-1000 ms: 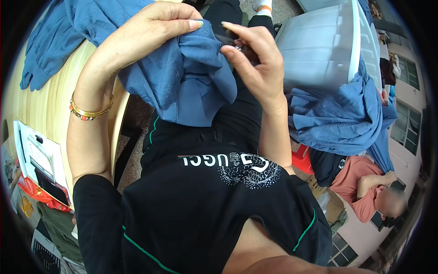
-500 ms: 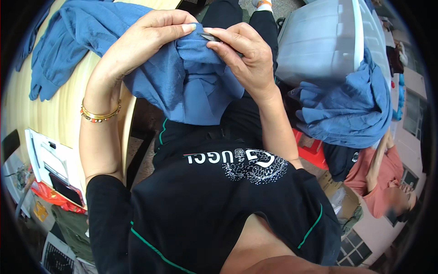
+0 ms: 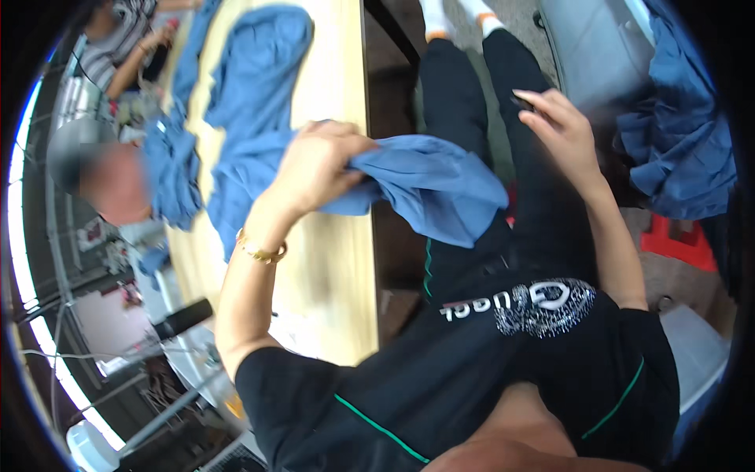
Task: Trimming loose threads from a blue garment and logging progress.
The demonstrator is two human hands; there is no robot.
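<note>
Pale wooden table (image 3: 338,267), blue garments (image 3: 252,102) spread across it, another person's arm (image 3: 145,55) beyond

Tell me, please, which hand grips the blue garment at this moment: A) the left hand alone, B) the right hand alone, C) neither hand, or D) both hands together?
A: the left hand bunches the blue garment over the wooden table edge, while the right hand is raised apart from the cloth, holding a small dark object.
</note>
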